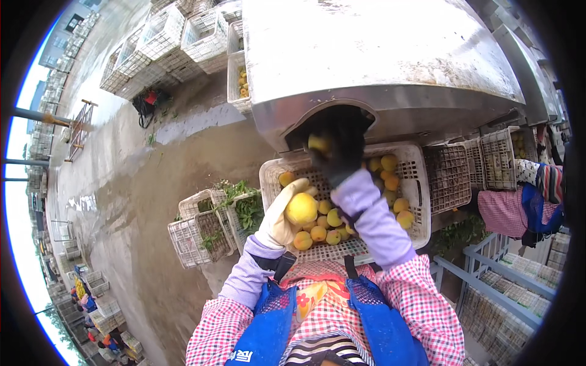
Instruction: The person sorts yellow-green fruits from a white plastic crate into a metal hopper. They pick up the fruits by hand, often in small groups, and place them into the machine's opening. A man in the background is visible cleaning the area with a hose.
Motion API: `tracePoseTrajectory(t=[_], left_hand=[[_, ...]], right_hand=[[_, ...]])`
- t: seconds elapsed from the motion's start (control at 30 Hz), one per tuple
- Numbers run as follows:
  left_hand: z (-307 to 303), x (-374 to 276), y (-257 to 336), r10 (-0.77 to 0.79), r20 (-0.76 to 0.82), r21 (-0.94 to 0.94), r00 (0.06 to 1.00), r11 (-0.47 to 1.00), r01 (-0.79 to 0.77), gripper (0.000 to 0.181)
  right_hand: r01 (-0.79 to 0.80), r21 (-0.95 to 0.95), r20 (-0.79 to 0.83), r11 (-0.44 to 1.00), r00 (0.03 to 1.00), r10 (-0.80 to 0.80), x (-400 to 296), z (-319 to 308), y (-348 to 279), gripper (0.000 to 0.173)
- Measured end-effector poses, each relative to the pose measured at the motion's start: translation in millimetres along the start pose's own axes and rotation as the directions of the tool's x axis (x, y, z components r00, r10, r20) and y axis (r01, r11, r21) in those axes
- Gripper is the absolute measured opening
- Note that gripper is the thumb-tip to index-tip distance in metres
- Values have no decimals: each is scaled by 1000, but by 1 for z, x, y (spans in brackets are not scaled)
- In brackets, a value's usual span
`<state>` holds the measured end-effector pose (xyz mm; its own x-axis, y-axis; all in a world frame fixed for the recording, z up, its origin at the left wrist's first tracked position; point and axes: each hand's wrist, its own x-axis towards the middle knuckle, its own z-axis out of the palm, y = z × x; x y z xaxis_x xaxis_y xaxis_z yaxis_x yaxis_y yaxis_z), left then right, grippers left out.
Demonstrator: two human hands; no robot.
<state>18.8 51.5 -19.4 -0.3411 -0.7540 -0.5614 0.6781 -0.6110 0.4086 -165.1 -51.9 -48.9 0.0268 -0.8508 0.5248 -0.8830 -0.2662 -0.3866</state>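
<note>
A white plastic crate (423,206) with yellow-orange peaches (319,233) lies before me, against the metal machine (412,103). My left hand (279,215), in a pale glove, holds a large yellow peach (301,208) over the crate's left part. In a dark glove, my right hand (341,151) is at the machine's rounded opening (371,120), blurred. A yellow fruit (319,143) shows at its fingers, held by them. Part of the right hand is lost in the shadow of the opening.
Crates with green leaves (247,211) stand on the wet floor at left. An empty crate (446,178) adjoins on the right, with a blue metal railing (494,279) below it. Stacked crates (160,34) stand at the upper left. Another person (517,208) is at the right.
</note>
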Motion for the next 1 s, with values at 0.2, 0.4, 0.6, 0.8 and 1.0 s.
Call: tracePoseTrajectory(t=[0.2,0.4,0.6,0.8,1.0], left_hand=[[13,17,4,406,61,179,912,894,-410,58],[76,-10,10,541,51,375,840,769,-518,71],[51,6,-9,469,155,253,869,832,-494,55],[47,32,-8,448,165,202,879,856,-475,51],[22,32,-10,411,-141,190,900,904,-383,55]], right_hand=[[-448,337,429,828,856,288,54,2,-3,81],[-106,539,296,836,952,-70,-41,-71,-33,98],[-299,593,330,747,937,114,-64,-70,-34,94],[-96,294,45,951,995,87,-52,-48,-38,89],[-126,185,39,975,992,121,12,21,-1,71]])
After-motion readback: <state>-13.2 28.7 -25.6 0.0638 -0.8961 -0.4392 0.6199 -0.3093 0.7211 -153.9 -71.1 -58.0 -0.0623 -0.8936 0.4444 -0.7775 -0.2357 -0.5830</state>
